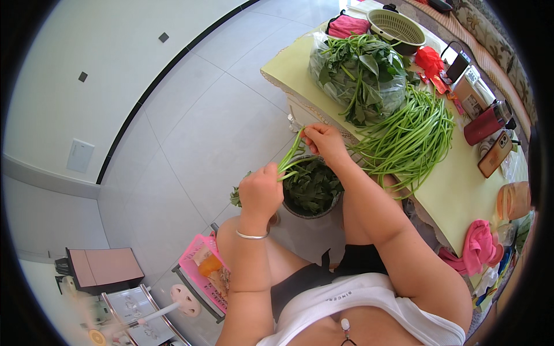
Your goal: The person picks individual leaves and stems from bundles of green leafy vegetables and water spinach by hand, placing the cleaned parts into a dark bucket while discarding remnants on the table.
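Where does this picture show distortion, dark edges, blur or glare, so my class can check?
All in the head view: the long black skirting strip bows into a curve; black vignetting rings the image; pale shapes at lower left look smeared; glints show on the clear plastic bag; the slim green stems in the left hand look fairly sharp.

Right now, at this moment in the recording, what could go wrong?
Two risks stand out. The left hand grips green stems whose leafy end sticks out left of the dark container, over the floor, so bits dropping there might miss the container. Also, the loose stalk pile overhangs the near edge of the table, close to the right forearm; a brush of that arm could drag some off.
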Action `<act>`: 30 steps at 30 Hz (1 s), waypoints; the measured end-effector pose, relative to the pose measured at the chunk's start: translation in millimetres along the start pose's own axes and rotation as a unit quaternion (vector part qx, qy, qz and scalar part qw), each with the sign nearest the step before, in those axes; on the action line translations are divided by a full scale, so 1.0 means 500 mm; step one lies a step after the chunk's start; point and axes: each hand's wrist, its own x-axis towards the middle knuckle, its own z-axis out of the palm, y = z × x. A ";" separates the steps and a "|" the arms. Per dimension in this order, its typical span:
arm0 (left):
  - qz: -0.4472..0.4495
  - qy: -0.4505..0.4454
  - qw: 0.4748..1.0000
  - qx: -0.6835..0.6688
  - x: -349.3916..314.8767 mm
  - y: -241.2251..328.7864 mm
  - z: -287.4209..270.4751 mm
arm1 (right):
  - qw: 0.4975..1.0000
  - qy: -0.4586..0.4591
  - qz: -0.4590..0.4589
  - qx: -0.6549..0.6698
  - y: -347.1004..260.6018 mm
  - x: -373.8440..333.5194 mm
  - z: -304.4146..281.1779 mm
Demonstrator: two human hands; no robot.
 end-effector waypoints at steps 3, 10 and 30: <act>-0.021 -0.003 1.000 0.006 -0.005 -0.025 0.004 | 0.999 -0.027 -0.039 -0.005 -0.027 -0.023 -0.015; -0.111 0.023 0.989 -0.095 0.004 -0.031 0.022 | 0.956 -0.205 -0.068 0.197 -0.041 -0.048 -0.036; -0.198 0.037 0.917 -0.345 0.053 0.044 0.074 | 0.970 0.016 -0.214 -0.116 0.004 -0.077 0.036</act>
